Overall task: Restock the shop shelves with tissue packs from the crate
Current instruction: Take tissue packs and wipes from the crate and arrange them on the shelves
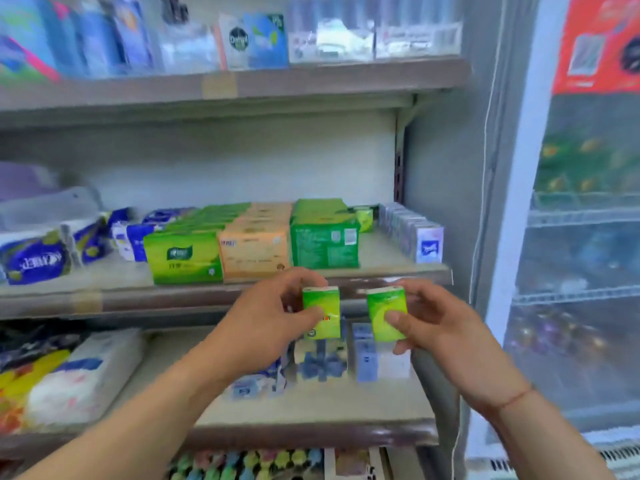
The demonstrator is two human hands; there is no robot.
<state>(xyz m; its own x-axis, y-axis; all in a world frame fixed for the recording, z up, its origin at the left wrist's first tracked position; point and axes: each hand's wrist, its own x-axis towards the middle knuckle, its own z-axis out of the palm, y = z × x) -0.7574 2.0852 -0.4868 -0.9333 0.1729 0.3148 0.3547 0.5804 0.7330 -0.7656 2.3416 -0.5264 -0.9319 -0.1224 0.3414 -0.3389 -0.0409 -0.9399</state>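
Each of my hands holds one small green tissue pack upright in front of the middle shelf [398, 268]. My left hand [273, 317] pinches the left green pack [323, 306] with the thumb on its front. My right hand [440, 323] grips the right green pack [382, 306] the same way. The two packs stand side by side, a small gap apart, just below the shelf's front edge. On the shelf behind them stand bigger green packs [183, 258], orange packs [254, 252] and a dark green block [323, 240]. No crate is in view.
White-and-purple pocket packs [427, 242] line the shelf's right end, with bare shelf between them and the dark green block. A small green pack [365, 218] lies at the back. Blue-white packs [367, 355] fill the lower shelf. A glass-door fridge [585, 237] stands to the right.
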